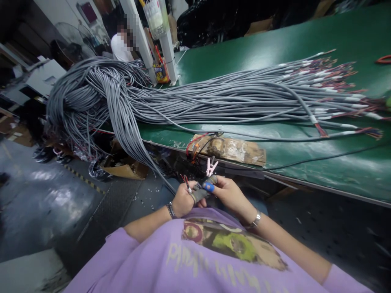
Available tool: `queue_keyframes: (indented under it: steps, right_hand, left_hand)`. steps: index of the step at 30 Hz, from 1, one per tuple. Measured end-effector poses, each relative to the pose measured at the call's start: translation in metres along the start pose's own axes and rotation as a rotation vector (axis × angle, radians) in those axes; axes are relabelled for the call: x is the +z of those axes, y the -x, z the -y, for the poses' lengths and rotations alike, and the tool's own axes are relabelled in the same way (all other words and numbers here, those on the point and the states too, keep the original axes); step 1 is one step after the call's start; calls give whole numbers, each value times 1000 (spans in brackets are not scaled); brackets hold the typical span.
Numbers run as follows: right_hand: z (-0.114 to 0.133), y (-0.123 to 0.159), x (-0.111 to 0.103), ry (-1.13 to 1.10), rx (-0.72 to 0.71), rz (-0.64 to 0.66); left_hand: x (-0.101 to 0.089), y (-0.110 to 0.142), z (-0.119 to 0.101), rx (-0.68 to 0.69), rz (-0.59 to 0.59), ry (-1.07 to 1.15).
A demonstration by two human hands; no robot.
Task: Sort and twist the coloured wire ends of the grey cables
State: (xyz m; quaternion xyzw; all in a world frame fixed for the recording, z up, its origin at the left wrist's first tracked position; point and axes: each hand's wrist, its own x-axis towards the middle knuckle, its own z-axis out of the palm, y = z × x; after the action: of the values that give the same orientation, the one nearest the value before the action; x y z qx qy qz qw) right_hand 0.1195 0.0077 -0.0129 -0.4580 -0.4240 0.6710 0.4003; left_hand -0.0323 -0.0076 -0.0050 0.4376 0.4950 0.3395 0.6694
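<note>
Green worktop (351,177) runs across the room, with a fan (76,38) and a person in white (119,47) beyond its far left side. Along it lies a thick bundle of grey cables (214,101), stripped wire ends fanning out at the right, while at the left many strands spill over the near edge towards us.

We sit close in front, hands together below that edge. Our left hand (182,200) is closed around the end of a cable; thin red and dark wires (185,179) stick up above the fist, beside a white band (190,190). Our right hand (233,196), with blue on the thumb, pinches a grey-green piece (200,195) that lies between both hands; its exact nature we cannot tell. A pink clip (210,167) stands just beyond our fingers, near the wooden board (241,151).

The fine wires look most at risk: a hard squeeze or twist could bend or snap them. The hanging strands are heavy, we judge, so if the bundle slid off the edge, its pull could drag the cable out of our left grip. Loose wires might also snag on the clip or on the tangle of leads beside the board.
</note>
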Motion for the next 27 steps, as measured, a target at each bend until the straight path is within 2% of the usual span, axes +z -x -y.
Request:
queue_keyframes:
  steps: [3, 10, 16, 20, 24, 27]
  right_hand:
    - [1, 1, 1, -38, -5, 9]
    - [-3, 0, 5, -55, -12, -60]
    - [1, 1, 7, -121, 20, 11]
    - [-7, -1, -1, -140, 22, -7]
    - [-15, -3, -16, -323, 65, 54]
    - [-11, -8, -21, -425, 78, 53]
  left_hand:
    - [1, 1, 2, 16, -20, 9]
    - [3, -1, 7, 40, -124, 73]
    - [3, 0, 4, -11, -38, 24]
    - [3, -1, 6, 13, -90, 81]
    - [4, -1, 3, -7, -140, 205]
    - [7, 0, -5, -50, -137, 271]
